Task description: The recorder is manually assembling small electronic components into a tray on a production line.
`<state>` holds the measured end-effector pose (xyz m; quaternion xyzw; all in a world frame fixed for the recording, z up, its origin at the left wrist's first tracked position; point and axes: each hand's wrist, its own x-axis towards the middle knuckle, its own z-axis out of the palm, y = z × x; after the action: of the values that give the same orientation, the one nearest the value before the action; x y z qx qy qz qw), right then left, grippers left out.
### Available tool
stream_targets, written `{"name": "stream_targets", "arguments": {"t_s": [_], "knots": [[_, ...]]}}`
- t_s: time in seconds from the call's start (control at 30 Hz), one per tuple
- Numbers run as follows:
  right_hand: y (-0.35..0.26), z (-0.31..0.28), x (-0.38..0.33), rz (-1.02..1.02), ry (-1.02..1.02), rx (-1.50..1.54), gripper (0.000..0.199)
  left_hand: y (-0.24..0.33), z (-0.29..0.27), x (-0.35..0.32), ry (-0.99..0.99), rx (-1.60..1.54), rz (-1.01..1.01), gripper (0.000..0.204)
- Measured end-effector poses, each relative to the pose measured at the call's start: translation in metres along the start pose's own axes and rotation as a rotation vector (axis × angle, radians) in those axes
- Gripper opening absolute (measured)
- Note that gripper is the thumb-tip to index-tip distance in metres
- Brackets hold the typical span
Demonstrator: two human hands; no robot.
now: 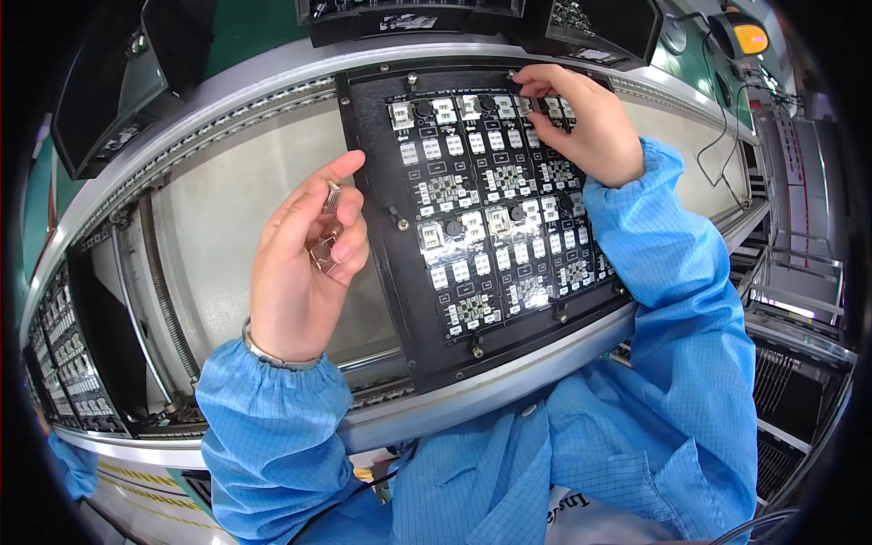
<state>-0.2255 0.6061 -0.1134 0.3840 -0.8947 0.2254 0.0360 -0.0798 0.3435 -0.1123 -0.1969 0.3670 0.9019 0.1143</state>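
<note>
In front of me lies a black carrier frame [371,204] holding a panel of black circuit boards [442,168] with white connectors, small chips and round black buzzers [454,229]. My left hand [304,259] is raised left of the frame, palm up, fingers curled round several small shiny parts with metal pins [322,252]. One such part sits between its fingers, near the thumb. My right hand [595,127] is over the panel's far right part, thumb and fingertips close together at a board. Whatever is between those fingertips is hidden.
The frame rests on a conveyor with metal rails [490,386]. Another loaded carrier [68,350] stands at the far left. Black bins [118,95] line the far side, one with small parts [581,23]. A yellow-and-grey handheld scanner [740,38] sits at the upper right, near a cable.
</note>
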Motion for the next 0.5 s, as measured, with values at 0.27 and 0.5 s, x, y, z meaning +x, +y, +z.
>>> {"name": "stream_targets", "arguments": {"t_s": [0.27, 0.5], "knots": [[0.0001, 0.0055, 0.0025, -0.082, 0.003, -0.052, 0.042, 0.0004, -0.0018, 0.0018, 0.000, -0.003, -0.003, 0.038], [-0.0001, 0.0037, 0.0015, -0.067, -0.001, -0.034, 0.042, -0.0005, 0.0015, 0.0007, 0.014, 0.018, 0.003, 0.038]]}}
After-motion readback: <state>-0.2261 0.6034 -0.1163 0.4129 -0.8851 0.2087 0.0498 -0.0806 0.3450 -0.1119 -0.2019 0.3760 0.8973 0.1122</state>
